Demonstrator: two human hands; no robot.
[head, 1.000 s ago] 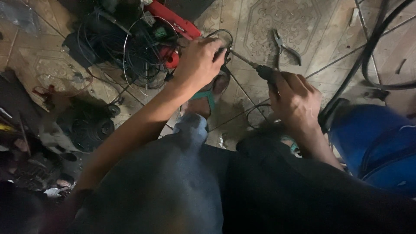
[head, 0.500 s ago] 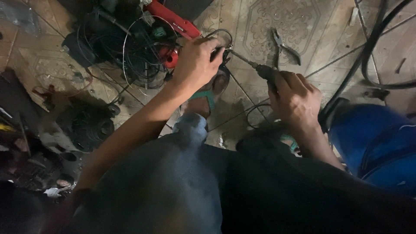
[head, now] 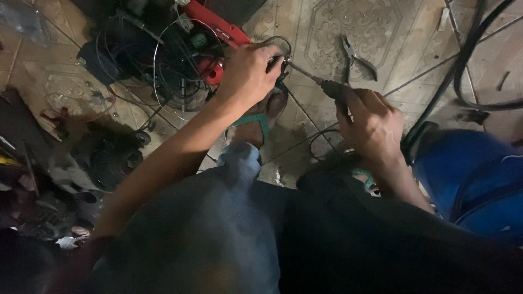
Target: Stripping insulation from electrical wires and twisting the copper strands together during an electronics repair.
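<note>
Above the tiled floor (head: 348,27), a small dark part (head: 279,64) is pinched in the closed left hand (head: 248,73) to steady it, while the screwdriver (head: 318,81), gripped in the closed right hand (head: 370,122), is pressed against it. Pliers (head: 354,57) lie nearby.

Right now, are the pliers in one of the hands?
No, the pliers lie on the tiled floor, beyond the right hand.

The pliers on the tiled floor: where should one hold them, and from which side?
Probably grip the pliers by the two dark handles, coming from above. They lie flat, clear of the right hand, handles spread toward the right, jaws pointing up-frame.
</note>
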